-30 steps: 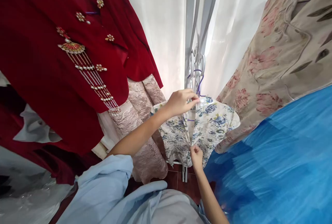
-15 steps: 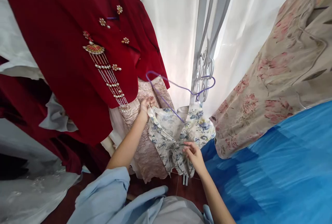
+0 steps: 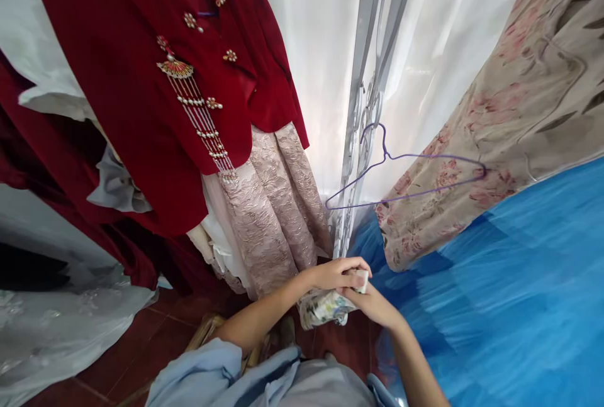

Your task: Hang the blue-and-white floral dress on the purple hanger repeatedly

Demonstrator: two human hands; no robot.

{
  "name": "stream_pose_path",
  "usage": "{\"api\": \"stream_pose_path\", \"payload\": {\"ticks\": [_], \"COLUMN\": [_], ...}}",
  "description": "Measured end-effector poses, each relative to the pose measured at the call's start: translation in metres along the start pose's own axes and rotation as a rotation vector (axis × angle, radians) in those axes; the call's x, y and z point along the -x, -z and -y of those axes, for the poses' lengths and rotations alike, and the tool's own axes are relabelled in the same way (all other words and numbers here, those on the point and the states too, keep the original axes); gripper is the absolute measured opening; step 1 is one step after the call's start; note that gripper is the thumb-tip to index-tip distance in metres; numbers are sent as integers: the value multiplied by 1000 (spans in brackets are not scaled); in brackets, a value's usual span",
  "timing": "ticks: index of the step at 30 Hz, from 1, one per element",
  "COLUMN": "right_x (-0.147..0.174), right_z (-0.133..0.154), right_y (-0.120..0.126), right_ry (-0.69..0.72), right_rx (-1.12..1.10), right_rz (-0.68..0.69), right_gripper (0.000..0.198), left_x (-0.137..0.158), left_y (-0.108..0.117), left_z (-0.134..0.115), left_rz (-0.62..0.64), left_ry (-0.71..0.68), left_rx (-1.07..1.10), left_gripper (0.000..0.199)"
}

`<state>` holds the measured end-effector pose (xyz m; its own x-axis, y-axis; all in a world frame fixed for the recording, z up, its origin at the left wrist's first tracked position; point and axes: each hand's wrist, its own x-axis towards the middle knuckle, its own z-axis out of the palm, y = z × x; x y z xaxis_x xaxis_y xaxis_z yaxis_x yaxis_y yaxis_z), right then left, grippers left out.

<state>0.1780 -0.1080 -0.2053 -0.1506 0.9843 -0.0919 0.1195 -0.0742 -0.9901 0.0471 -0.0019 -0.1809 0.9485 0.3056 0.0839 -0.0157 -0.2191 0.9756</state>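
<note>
Hands (image 3: 335, 273) (image 3: 372, 304) gripping garment (image 3: 325, 308), edges unclear, hanger (image 3: 385, 153) apart

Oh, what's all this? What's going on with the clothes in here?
Someone in light blue sleeves is holding a bunched-up piece of floral cloth low in front of them. The left hand and the right hand meet at it. Beyond them, a purple hanger hangs at a pale stand with no garment on it. A dark red jacket is on the left; a beige flowered garment and bright blue fabric are on the right.
</note>
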Motion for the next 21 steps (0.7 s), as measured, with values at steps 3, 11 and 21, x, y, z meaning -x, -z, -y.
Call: {"api": "stream_pose_path", "payload": {"ticks": [3,11,21], "right_x": [40,118,115], "right_z": [32,69,49], "right_y": [36,100,105], "right_ry": [-66,2,305], "right_rx": [-25,135,130], "right_rz": [113,-47,-205], "right_gripper": [42,49,57], "left_x": [16,50,33], "left_y": [-6,20,30], "left_z": [20,45,28], "left_rz": [169,113,347], "left_ry": [137,297,140], "left_rx": [183,24,-75], "left_gripper": [67,65,46]}}
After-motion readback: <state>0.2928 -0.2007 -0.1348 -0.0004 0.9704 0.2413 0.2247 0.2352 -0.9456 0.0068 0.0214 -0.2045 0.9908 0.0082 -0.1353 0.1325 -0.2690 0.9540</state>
